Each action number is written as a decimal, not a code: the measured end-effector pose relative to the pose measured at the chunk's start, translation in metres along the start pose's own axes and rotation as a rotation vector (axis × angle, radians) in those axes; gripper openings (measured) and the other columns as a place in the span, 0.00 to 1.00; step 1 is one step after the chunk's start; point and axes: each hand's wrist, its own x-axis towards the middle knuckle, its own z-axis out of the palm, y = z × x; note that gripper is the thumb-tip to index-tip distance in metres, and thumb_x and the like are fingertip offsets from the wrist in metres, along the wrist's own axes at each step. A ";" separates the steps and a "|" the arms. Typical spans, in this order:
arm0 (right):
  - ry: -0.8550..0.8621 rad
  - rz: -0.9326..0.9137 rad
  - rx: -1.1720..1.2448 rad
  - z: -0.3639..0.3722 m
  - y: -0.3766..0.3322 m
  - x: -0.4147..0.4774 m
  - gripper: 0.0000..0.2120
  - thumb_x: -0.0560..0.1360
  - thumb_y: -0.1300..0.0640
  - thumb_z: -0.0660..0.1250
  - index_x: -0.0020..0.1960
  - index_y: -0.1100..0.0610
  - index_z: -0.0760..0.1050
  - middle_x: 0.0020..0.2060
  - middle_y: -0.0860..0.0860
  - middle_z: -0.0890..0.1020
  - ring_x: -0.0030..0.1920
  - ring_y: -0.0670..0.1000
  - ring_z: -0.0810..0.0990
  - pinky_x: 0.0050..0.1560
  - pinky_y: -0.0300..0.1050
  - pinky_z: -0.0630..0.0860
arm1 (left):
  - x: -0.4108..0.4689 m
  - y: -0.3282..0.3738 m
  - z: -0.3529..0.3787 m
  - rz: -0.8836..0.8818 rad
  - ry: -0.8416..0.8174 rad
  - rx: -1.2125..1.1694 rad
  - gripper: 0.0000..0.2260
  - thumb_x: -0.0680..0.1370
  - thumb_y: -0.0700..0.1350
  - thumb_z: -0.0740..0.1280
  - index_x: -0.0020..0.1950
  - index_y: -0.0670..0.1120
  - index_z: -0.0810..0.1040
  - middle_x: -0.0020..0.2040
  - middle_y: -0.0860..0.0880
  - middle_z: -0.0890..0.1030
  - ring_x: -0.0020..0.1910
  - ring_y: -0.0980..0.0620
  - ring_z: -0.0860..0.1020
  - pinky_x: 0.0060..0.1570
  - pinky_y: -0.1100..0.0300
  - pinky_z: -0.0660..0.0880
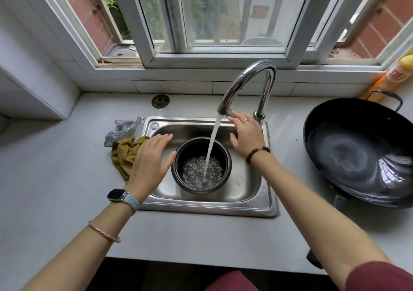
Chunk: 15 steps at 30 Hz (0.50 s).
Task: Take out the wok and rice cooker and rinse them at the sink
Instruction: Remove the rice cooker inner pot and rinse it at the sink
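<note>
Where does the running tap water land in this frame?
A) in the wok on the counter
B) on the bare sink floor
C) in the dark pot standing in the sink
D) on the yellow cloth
C: the stream from the faucet falls into the pot in the sink, where water bubbles.

Quantities in view: 1 sink [201, 210], 1 faucet [250, 76], 1 water stream [212, 138], 1 pot [226, 165], 1 wok [357, 152], 1 strainer [160, 101], 1 bottle [393, 78].
Cloths, 2: 1 silver cloth [121, 129], 1 yellow cloth [125, 154].
Hands, 2: 1 left hand [149, 159], 1 right hand [248, 134].
Worn items: 1 watch [116, 195], 1 ring [245, 121], 1 thin bracelet [104, 231], 1 bead bracelet [257, 153].
</note>
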 end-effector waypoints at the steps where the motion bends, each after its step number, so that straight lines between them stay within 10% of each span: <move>1: -0.018 -0.035 -0.039 0.002 0.001 0.005 0.24 0.67 0.60 0.70 0.64 0.59 0.75 0.65 0.54 0.76 0.66 0.59 0.70 0.68 0.54 0.65 | -0.002 0.004 -0.002 0.000 0.008 0.006 0.20 0.78 0.46 0.67 0.69 0.43 0.72 0.64 0.46 0.76 0.66 0.46 0.72 0.68 0.47 0.67; 15: -0.318 -0.136 -0.412 0.014 0.013 0.030 0.31 0.76 0.57 0.62 0.76 0.50 0.56 0.76 0.45 0.57 0.77 0.50 0.49 0.75 0.56 0.44 | -0.023 0.019 -0.011 -0.069 0.051 0.016 0.21 0.79 0.52 0.58 0.69 0.45 0.72 0.64 0.47 0.76 0.66 0.48 0.71 0.69 0.47 0.66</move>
